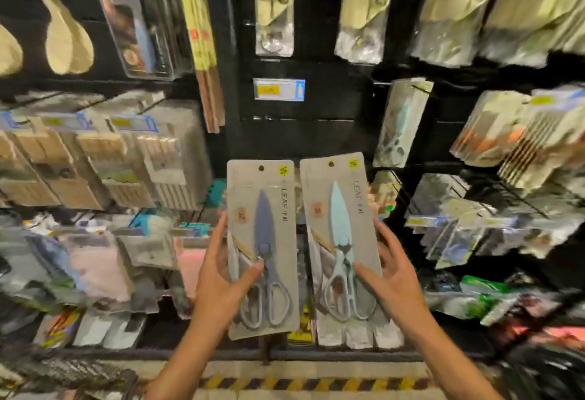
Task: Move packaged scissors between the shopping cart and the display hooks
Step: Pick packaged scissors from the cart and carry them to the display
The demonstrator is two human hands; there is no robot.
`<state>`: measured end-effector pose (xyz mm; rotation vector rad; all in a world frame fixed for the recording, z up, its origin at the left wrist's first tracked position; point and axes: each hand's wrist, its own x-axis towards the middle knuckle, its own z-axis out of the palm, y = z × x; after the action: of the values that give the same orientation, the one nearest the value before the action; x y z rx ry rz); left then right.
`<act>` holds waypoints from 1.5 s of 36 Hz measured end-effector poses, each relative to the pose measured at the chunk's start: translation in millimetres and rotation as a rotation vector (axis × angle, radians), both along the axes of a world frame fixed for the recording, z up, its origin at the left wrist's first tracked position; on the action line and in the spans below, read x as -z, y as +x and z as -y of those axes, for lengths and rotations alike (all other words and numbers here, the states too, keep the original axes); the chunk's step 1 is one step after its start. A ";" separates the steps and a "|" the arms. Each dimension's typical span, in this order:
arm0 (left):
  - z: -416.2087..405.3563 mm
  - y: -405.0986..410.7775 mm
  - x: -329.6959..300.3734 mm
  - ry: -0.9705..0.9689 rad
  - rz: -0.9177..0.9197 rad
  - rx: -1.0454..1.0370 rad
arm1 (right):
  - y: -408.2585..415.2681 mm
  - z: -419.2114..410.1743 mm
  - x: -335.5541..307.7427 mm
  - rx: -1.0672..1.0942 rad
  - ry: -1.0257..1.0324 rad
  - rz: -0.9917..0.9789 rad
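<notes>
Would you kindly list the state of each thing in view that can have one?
left hand: grips the dark-bladed scissors pack, held upright, off any hook.
right hand: grips the pale-bladed scissors pack, held upright beside the first, off any hook.
Both scissors: sealed in packaging, blades sheathed.
price tag: mounted on the black display panel.

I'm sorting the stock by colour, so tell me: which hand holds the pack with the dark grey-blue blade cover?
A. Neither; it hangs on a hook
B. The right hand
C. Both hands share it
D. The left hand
D: the left hand grips the pack with the dark grey-blue cover, while the right hand holds the pale mint one.
</notes>
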<state>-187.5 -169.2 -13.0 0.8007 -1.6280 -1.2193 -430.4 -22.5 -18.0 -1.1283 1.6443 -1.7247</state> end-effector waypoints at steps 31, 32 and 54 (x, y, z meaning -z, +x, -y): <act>-55.0 -264.1 -58.8 -0.157 0.054 0.052 | -263.4 -60.2 -25.6 0.073 -0.134 0.019; -51.3 -265.4 -59.2 -0.155 0.059 0.053 | -265.1 -56.2 -26.8 0.075 -0.137 0.011; 0.4 -303.6 -63.1 -0.193 0.000 0.083 | -301.0 6.7 -43.8 0.076 -0.144 0.036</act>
<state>-491.1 -169.6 50.1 0.6176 -1.7633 -1.0980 -731.4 -29.2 25.8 -1.1046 1.5818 -1.9268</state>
